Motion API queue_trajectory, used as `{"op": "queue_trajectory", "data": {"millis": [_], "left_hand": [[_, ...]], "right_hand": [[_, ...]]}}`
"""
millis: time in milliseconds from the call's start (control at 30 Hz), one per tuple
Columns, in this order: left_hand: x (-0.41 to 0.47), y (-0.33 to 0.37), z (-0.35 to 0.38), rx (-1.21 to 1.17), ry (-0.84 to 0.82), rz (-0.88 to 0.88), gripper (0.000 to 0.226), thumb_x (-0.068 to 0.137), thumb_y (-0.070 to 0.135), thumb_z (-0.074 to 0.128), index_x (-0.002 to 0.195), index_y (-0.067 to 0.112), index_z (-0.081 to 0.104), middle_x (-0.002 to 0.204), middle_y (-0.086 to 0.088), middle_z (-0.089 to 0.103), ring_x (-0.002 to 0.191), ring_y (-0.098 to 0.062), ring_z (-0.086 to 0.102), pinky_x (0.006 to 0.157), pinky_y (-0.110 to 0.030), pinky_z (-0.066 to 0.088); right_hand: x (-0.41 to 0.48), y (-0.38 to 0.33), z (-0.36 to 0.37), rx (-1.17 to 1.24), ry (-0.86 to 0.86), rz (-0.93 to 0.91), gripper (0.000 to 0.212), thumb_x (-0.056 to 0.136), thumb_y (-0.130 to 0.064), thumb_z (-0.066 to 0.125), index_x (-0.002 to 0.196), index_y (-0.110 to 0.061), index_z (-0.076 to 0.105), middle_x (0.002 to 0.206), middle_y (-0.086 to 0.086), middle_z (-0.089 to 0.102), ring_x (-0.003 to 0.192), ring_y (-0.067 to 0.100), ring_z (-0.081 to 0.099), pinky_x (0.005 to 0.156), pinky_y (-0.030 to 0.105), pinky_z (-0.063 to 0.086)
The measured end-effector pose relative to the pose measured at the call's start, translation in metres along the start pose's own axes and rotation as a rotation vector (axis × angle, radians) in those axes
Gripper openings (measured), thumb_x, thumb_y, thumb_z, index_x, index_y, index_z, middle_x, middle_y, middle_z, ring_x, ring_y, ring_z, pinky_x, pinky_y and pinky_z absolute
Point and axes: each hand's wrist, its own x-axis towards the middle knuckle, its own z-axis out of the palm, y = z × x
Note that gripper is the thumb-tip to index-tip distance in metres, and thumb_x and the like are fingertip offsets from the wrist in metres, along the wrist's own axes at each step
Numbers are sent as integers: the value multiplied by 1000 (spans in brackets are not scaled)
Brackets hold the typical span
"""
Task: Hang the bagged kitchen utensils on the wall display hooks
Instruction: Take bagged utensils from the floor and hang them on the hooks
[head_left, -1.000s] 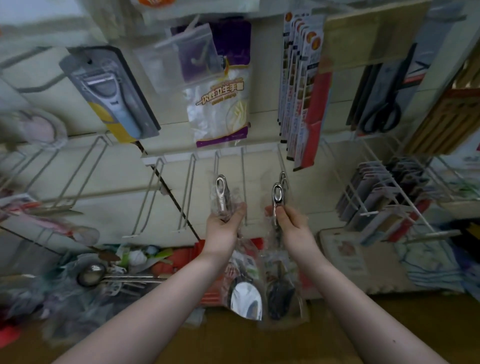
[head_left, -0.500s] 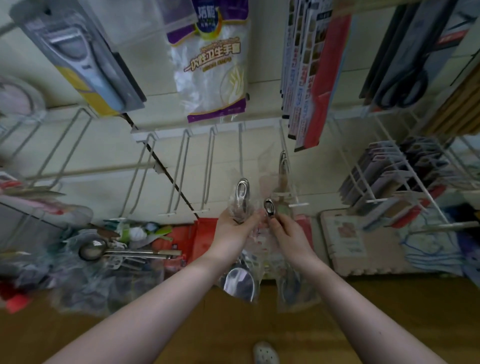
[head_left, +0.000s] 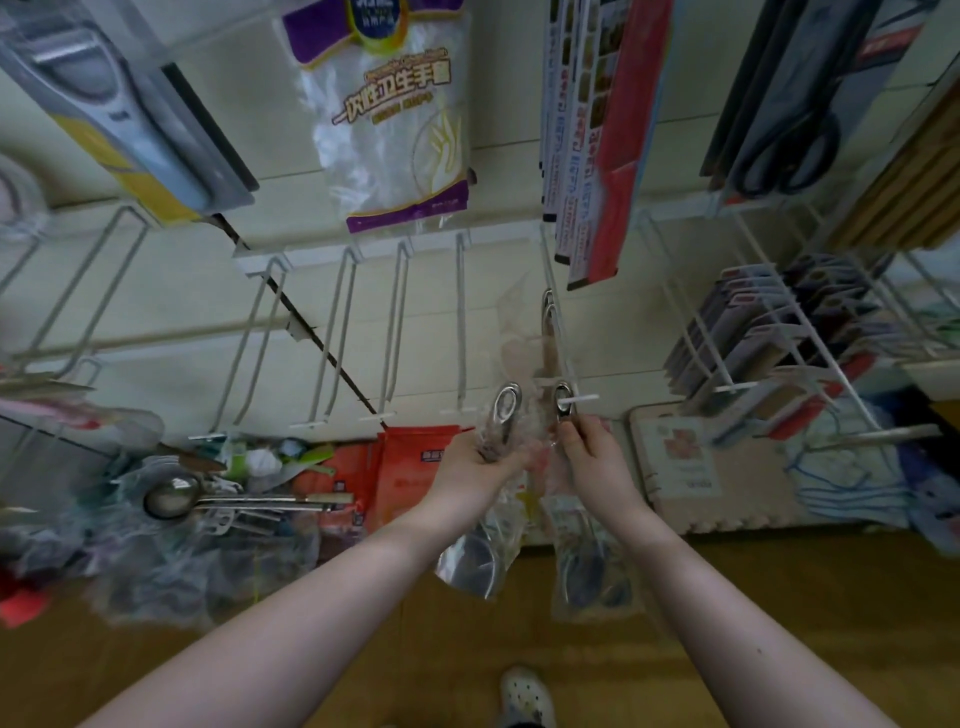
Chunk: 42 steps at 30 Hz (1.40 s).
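Both forearms bare, no sleeves, hands (head_left: 597, 460) ungloved; white perforated clog (head_left: 525, 693) on foot.

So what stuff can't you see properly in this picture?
Head view only:
- Utensil in the right hand: its scoop end is dim behind crinkled plastic, so its kind is unclear.
- Peeler pack: its top is cut off by the picture's edge.
- Pile at the left: blurred.
- Shoe: partly cut off at the bottom.
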Motion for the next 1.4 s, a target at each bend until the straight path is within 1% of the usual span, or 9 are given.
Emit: {"op": "queue_trajectory", "data": {"millis": [67,267,433,633,867,1033,1167,1267,1400], "left_hand": [[1,-1,3,-25,-3,-13,12,88,21,66,95,15,74,91,2,75,86,-2,69,67,-8,48],[12,-5,8,-22,73,-60,26,85,31,69,94,7,73,92,1,75,87,-5,70,76,-17,52],[16,-7,13,-17,81,-34,22,87,25,68,98,7,73,94,2,74,86,1,68,68,-7,48],[23,-11,12,8,86,-7,19,87,22,67,96,6,73,98,0,74,94,-3,67,80,-12,50],[28,-9,14,15,69,8,13,89,20,65,91,10,73,93,2,74,89,-1,67,73,-7,48],[41,-8,17,89,45,-23,23,90,22,64,87,0,70,91,-12,72,87,-14,67,81,-27,50],[54,-5,23,123,59,-52,13,86,16,65,76,12,71,75,5,69,66,5,61,63,-12,44],[63,-5,24,127,74,-75,10,87,20,65,81,18,73,76,6,71,65,6,62,65,-13,46],[71,-2,21,100,76,-96,11,88,23,65,79,22,71,80,2,71,74,-5,63,77,-25,50]], "right_hand": [[3,1,-2,-5,-3,-1,15,99,-14,44,89,-13,56,74,-11,53,69,-1,49,58,12,35],[11,11,-7,-19,-8,67,18,100,-18,43,101,-10,59,79,-14,50,78,12,52,75,29,39],[18,11,-8,-32,-33,68,17,100,-19,42,99,-13,57,84,-3,58,77,12,54,61,20,38],[26,14,-7,3,-72,79,23,101,-23,39,105,-10,58,91,4,61,83,19,57,66,27,40],[39,17,-5,3,-71,137,24,101,-23,39,106,-10,58,82,4,59,79,23,58,68,31,45],[62,4,-1,59,-52,255,24,99,-16,44,113,-5,59,94,7,59,87,25,59,80,38,53],[83,5,6,-25,-33,252,8,95,-13,50,102,-16,52,92,2,59,71,12,54,64,17,49],[92,8,13,98,42,183,17,92,-21,55,103,-15,44,86,-3,55,79,15,53,79,32,46],[105,-3,15,346,112,200,31,81,-36,52,97,-10,45,78,-6,53,71,10,52,77,32,46]]}}
